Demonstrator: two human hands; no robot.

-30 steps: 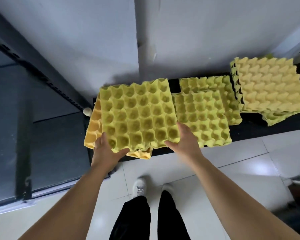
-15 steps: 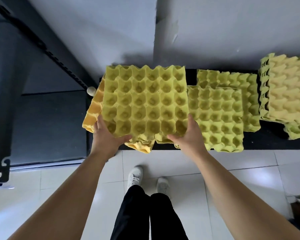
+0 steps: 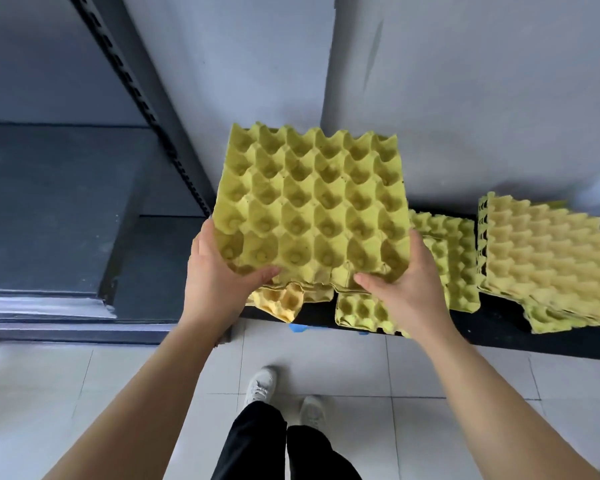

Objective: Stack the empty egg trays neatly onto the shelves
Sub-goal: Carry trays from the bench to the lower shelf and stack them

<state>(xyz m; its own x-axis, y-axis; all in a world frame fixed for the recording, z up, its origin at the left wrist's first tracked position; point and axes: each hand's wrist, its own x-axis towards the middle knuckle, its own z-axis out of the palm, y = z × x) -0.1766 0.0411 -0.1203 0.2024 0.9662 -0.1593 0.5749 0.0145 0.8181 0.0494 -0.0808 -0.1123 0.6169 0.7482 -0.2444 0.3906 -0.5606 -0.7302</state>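
two hands gripped one egg tray (image 3: pixel 312 209) over the low shelf (image 3: pixel 499 329)

the left hand (image 3: pixel 219 278) gripped the near left corner of the yellow-green egg tray. its thumb lay across the top of the near edge and its fingers ran up the left side and under, mostly out of sight. the right hand (image 3: pixel 409 289) gripped the near right corner the same way, thumb on top and fingers curled round the right side. the tray faced cups-up above the left end of the black low shelf, in front of the grey wall (image 3: pixel 465 98).

just under its near edge an orange-yellow tray (image 3: pixel 281 303) poked out, one corner hanging past the shelf's front lip. whether the held tray touched it could not be told. beneath the right hand lay a green tray (image 3: pixel 361 311) at the shelf front, with more green trays (image 3: pixel 456 258) behind it toward the wall. well to the right sat a stack of paler trays (image 3: pixel 544 261), bumps upward, skewed on the shelf.

some blue tape (image 3: pixel 297 328) showed at the shelf's front edge. to the left stood a dark perforated metal upright (image 3: pixel 146 109) beside dark shelf boards (image 3: pixel 49 209). below, on the pale tiled floor (image 3: pixel 430 375), were white shoes (image 3: pixel 262 386) and black trousers (image 3: pixel 257 441).
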